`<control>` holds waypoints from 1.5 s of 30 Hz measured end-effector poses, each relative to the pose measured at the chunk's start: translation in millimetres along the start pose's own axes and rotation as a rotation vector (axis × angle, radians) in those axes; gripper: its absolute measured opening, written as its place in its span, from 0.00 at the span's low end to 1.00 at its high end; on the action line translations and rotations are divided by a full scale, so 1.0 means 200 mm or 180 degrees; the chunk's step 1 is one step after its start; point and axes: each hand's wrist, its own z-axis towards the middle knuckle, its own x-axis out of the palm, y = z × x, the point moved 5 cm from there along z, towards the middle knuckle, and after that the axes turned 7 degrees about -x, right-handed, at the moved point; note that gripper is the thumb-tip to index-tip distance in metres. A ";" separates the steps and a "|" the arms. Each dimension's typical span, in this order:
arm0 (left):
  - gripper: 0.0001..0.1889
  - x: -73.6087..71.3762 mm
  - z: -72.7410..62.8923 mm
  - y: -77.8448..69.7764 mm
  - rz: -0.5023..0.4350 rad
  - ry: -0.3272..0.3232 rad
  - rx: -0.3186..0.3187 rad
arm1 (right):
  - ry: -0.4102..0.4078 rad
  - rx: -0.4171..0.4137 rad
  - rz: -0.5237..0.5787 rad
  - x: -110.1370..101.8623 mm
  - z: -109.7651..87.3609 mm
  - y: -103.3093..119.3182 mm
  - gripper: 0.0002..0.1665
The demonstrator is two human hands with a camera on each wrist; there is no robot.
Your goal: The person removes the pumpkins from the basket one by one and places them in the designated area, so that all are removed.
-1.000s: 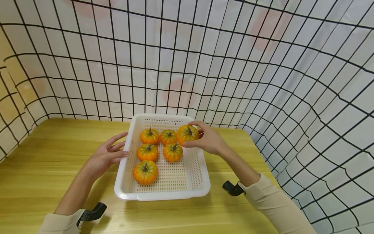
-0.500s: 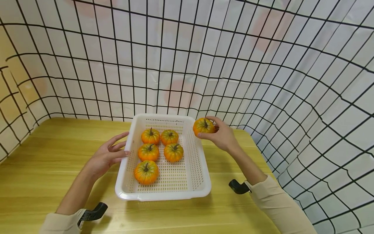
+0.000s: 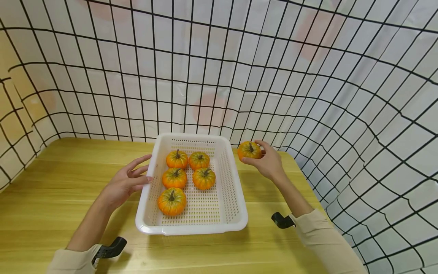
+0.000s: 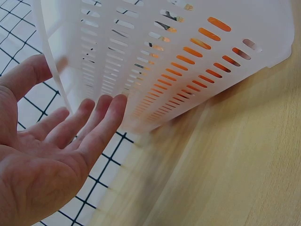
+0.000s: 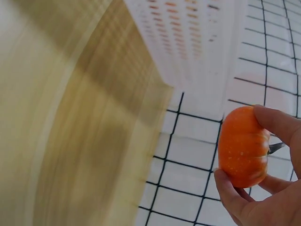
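My right hand (image 3: 270,161) grips a small orange pumpkin (image 3: 249,150) between thumb and fingers, just right of the white plastic basket (image 3: 242,198). In the right wrist view the pumpkin (image 5: 243,147) shows its smooth orange side, its stem toward the palm. Several more small pumpkins (image 3: 172,201) lie inside the basket, in its left and middle part. My left hand (image 3: 121,186) rests its spread fingertips against the basket's left side. In the left wrist view those fingers (image 4: 110,117) are nearly straight beside the slotted basket wall (image 4: 155,61).
The basket stands on a yellow wood-grain table (image 3: 68,182). A black wire grid (image 3: 191,87) before a pale sheet rises behind the table and along the right. Black wrist mounts (image 3: 283,220) sit at both sleeves.
My right hand has carried the pumpkin from the basket's upper right corner out over the rim, to the right. My left hand has stayed at the basket's left side.
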 end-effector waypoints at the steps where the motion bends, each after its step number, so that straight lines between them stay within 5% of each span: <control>1: 0.42 0.00 0.00 0.00 0.0010 -0.0005 0.0002 | -0.0028 0.0026 0.0001 0.00 0.00 -0.02 0.52; 25: 0.42 0.00 0.00 0.01 -0.0028 -0.0027 -0.0020 | -0.0526 0.0247 0.0122 0.12 0.03 -0.34 0.50; 45: 0.43 -0.01 0.01 0.01 0.0012 -0.0062 -0.0025 | -0.0383 0.0455 0.0029 0.22 0.01 -0.46 0.48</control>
